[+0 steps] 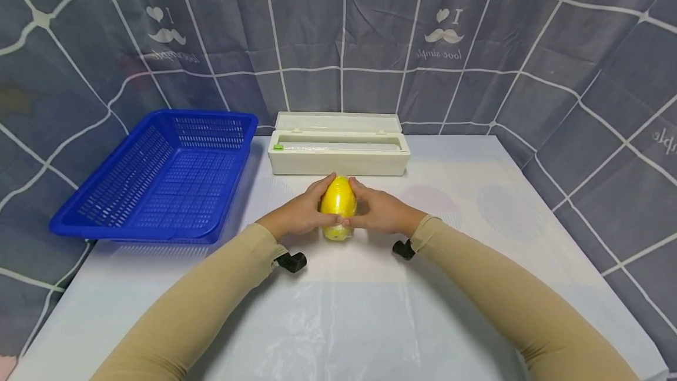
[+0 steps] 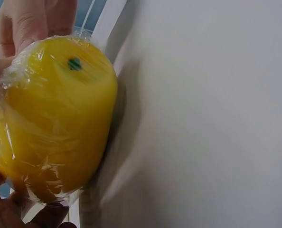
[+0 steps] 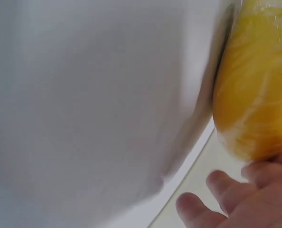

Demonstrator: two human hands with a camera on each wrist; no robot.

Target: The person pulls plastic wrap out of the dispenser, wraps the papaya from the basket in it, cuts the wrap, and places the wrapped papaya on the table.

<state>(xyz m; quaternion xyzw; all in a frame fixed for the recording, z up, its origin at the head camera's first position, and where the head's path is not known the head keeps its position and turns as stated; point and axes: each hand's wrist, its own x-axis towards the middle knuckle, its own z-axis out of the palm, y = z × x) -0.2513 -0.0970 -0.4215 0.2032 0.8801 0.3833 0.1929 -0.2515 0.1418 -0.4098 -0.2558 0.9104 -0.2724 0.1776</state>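
So both hands cupping wrapped yellow fruit (image 1: pixel 338 207) just before wrap dispenser (image 1: pixel 339 151): left hand (image 1: pixel 298 214), right hand (image 1: pixel 381 211) grip grasping it; smooth film evenly, press loose edges underneath.

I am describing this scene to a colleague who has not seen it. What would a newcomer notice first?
First, the bright yellow fruit, wrapped in clear film, held upright at the middle of the white table between the left hand and the right hand. Next, the blue basket at the left, and the open cream wrap dispenser just behind the fruit.
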